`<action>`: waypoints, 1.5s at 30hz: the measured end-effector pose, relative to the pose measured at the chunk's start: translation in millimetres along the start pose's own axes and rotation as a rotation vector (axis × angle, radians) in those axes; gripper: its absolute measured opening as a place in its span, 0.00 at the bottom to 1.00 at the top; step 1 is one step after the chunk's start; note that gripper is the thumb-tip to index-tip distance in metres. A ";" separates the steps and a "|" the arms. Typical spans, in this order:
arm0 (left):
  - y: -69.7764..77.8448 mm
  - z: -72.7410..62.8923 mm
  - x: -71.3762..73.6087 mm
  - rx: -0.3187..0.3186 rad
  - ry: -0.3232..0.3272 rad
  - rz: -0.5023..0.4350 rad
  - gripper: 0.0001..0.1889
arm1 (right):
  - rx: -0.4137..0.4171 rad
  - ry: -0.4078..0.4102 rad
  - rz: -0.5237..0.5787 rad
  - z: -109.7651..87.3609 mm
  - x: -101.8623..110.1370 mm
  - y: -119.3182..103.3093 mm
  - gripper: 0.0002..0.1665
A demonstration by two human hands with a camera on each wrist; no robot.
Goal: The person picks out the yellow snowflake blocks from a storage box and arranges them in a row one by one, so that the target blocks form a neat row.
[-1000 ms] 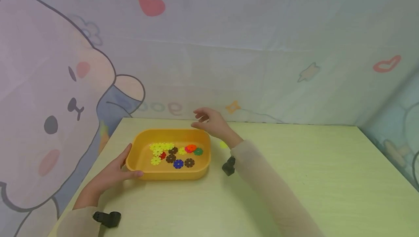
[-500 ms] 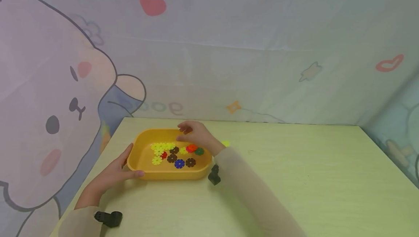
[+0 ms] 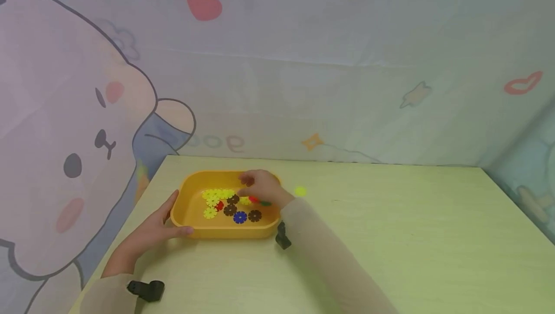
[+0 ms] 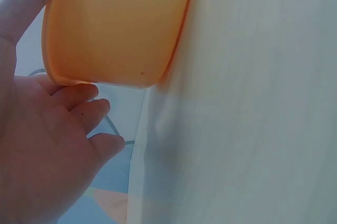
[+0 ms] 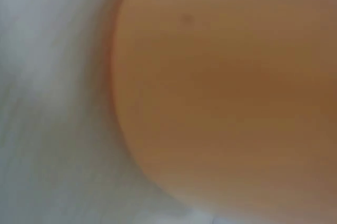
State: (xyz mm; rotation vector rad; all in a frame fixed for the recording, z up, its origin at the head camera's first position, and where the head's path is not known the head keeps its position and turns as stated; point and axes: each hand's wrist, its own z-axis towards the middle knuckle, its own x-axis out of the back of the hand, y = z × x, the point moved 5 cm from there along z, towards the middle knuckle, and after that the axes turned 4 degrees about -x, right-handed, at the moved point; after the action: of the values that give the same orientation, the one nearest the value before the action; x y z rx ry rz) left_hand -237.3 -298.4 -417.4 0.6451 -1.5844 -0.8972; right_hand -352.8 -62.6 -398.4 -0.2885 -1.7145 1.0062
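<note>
A yellow plastic basin (image 3: 230, 232) sits on the table, holding several notched, flower-shaped plastic discs. Among these are yellow discs (image 3: 210, 213), a blue disc (image 3: 240, 217), a brown disc (image 3: 255, 215) and a green disc (image 3: 266, 203). My left hand (image 3: 149, 229) grips the basin's left end, its thumb at the front rim; the left wrist view has the fingers curled against the basin wall (image 4: 116, 29). Inside the basin's right part, my right hand (image 3: 264, 188) hovers low over the discs with loosely bent fingers, covering some of them. Only blurred basin wall (image 5: 226, 87) fills the right wrist view.
One yellow disc (image 3: 300, 191) lies on the table (image 3: 390, 227) just right of the basin. Behind the table hangs a printed cloth (image 3: 303, 63) with cartoon figures. Each sleeve carries a black wrist camera (image 3: 149, 290).
My right hand has come from above the basin's back right corner, moving left, then down into the basin over the discs. The left hand keeps its grip on the basin.
</note>
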 end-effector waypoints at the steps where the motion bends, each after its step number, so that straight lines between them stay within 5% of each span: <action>1: 0.1 0.1 -0.1 0.000 0.001 0.000 0.60 | 0.000 -0.005 -0.007 0.3 -1.3 0.7 0.28; 23: -1.7 0.6 -1.1 0.012 0.005 0.008 0.60 | -0.100 -0.059 -0.065 5.3 -16.1 10.1 0.29; 32: -2.0 0.4 -0.9 0.024 0.001 0.013 0.61 | -0.082 -0.064 -0.155 1.8 -19.3 8.2 0.30; 45: -2.4 1.2 -0.7 0.005 0.002 0.016 0.61 | -0.090 -0.087 -0.146 0.5 -19.4 7.1 0.28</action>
State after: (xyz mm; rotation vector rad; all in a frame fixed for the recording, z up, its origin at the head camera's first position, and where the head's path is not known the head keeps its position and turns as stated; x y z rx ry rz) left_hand -238.5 -299.0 -419.9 0.6360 -1.5881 -0.8808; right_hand -347.6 -70.7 -416.7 -0.1765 -1.8346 0.8475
